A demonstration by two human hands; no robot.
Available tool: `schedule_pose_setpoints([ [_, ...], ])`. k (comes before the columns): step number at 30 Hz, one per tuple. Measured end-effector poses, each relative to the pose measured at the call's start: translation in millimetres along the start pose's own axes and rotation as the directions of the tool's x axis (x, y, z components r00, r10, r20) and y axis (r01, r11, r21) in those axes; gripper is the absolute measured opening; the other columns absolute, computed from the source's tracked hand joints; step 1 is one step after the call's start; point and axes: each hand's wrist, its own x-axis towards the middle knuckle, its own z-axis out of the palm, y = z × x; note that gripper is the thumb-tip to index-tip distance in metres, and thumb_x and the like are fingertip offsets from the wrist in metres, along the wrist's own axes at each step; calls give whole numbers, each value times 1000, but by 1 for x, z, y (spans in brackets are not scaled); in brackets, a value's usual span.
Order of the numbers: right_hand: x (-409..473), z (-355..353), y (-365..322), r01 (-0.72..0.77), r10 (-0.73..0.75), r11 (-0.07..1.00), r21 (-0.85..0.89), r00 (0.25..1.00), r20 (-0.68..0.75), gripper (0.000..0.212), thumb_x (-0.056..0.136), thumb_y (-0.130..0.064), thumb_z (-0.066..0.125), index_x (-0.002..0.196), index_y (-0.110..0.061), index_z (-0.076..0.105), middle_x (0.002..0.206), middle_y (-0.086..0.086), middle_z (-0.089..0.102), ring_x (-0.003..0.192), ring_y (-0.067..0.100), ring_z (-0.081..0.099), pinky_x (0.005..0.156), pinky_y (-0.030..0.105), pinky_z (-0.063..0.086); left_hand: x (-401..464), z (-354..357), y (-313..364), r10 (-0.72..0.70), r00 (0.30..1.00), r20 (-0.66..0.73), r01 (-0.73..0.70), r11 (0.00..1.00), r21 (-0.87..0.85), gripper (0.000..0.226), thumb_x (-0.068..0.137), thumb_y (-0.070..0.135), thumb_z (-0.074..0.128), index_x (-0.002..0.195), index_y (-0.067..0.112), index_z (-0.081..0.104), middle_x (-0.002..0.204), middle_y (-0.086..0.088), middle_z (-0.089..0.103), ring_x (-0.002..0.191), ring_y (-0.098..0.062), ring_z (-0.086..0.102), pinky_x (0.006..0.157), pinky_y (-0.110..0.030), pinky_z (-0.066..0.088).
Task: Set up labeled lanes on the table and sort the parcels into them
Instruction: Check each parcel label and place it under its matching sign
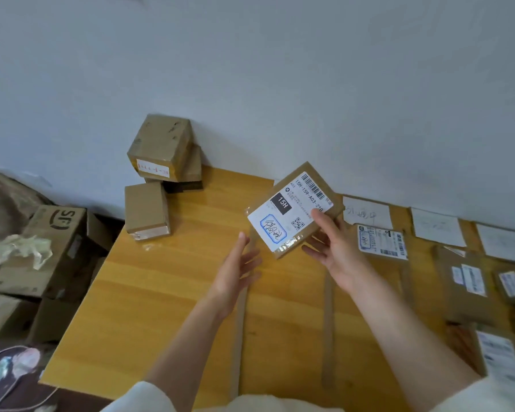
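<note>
Head view: right hand (pixel 336 248) grips a flat cardboard parcel (pixel 292 209) w/ white label, held tilted above the wooden table (pixel 161 278), thumb on top, fingers under. Left hand (pixel 238 269) is relaxed, fingers straight, just left of the parcel, not touching it. Tape strips (pixel 327 322) mark lanes. Paper lane labels (pixel 367 214) lie far right by the wall; sorted parcels (pixel 382 240) near them, prob. blurred at the right edge. Unsorted boxes (pixel 158 173) stacked far left
</note>
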Motion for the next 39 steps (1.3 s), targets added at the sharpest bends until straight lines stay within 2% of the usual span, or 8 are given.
schedule_pose_setpoints([
  [3, -15, -16, 3, -38, 37, 999, 28, 999, 36, 68, 70, -48, 73, 131, -28, 53, 113, 2, 72, 99, 18, 68, 95, 44, 52, -15, 11, -10, 48, 999, 16, -46, 996, -71, 70, 77, 67, 58, 137, 35, 41, 131, 1, 59, 118, -15, 59, 99, -40, 49],
  [8, -34, -43, 11, -101, 101, 995, -9, 994, 36, 45, 84, -51, 63, 123, -28, 60, 90, -3, 76, 84, 14, 70, 93, 41, 53, -30, 23, -28, 85, 991, 104, -86, 996, 4, 56, 75, 66, 58, 127, 44, 54, 130, 8, 63, 121, -12, 57, 104, -43, 45],
  [13, -46, -66, 25, -194, 196, 978, -83, 980, 29, 42, 81, -59, 62, 105, -26, 68, 81, -3, 76, 85, 18, 69, 94, 43, 53, -37, 32, -47, -6, 979, 204, -22, 991, 133, 72, 68, 61, 67, 130, 26, 58, 122, 5, 67, 116, -11, 59, 104, -40, 45],
  [16, -52, -75, 33, -221, 222, 973, -73, 975, 9, 37, 84, -58, 60, 101, -26, 68, 72, -5, 75, 77, 15, 68, 77, 33, 54, -41, 38, -59, -61, 980, 187, 42, 994, 105, 77, 63, 48, 74, 130, 14, 58, 113, 0, 71, 100, -10, 64, 101, -38, 49],
  [26, -64, -102, 53, -278, 280, 960, -42, 955, 95, 38, 87, -39, 67, 121, -23, 63, 101, 4, 73, 88, 19, 66, 66, 34, 55, -35, 54, -81, -120, 989, 91, 121, 993, -3, 84, 59, 41, 78, 133, 10, 54, 96, -2, 67, 86, -15, 59, 93, -34, 53],
  [31, -65, -108, 55, -277, 278, 960, -32, 956, 91, 39, 86, -39, 68, 121, -24, 64, 109, 6, 73, 94, 21, 65, 82, 40, 57, -33, 58, -85, -136, 986, 96, 139, 990, -21, 87, 58, 41, 80, 135, 11, 51, 102, -3, 69, 88, -16, 60, 96, -36, 53],
  [36, -62, -107, 58, -297, 300, 954, -50, 951, 78, 37, 85, -41, 69, 118, -25, 64, 106, 4, 74, 93, 19, 66, 80, 38, 57, -33, 57, -86, -142, 986, 87, 145, 989, -26, 80, 58, 41, 79, 129, 12, 57, 104, -4, 67, 89, -17, 58, 93, -35, 53],
  [39, -58, -101, 65, -338, 342, 937, -84, 939, 39, 33, 82, -45, 70, 109, -25, 68, 101, 0, 76, 96, 18, 65, 96, 43, 53, -34, 52, -82, -180, 981, 73, 179, 983, 28, 68, 57, 45, 76, 118, 18, 65, 108, -5, 65, 95, -18, 58, 96, -36, 52],
])
